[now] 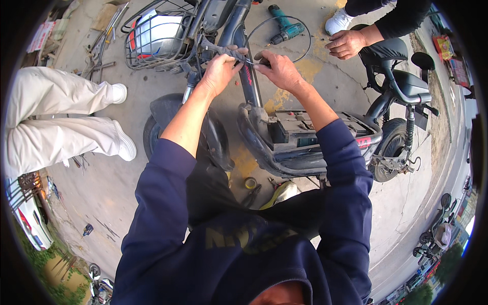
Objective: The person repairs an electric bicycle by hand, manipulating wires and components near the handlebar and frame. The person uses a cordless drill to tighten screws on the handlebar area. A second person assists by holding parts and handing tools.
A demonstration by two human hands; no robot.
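Note:
An electric scooter with a front basket [129, 49] stands across the view before me, its battery compartment [293, 126] uncovered. At the steering column, my left hand [223, 68] holds a dark grey part, perhaps a brake lever bracket, between thumb and fingers. Close to its right, my right hand [278, 68] pinches the end of a thin black cable [311, 40], which loops out over the ground. A small shiny metal end shows between the two hands; its exact fit is hidden by the fingers. White and red items lie inside the basket.
A teal cordless drill [286, 28] lies on the concrete beyond the scooter. A roll of tape [250, 183] and pliers [251, 195] lie near my shoe [284, 194]. Another person's hand [347, 44] rests near the scooter seat [385, 49]. Someone in light trousers [65, 141] stands at left, near metal tools [101, 45].

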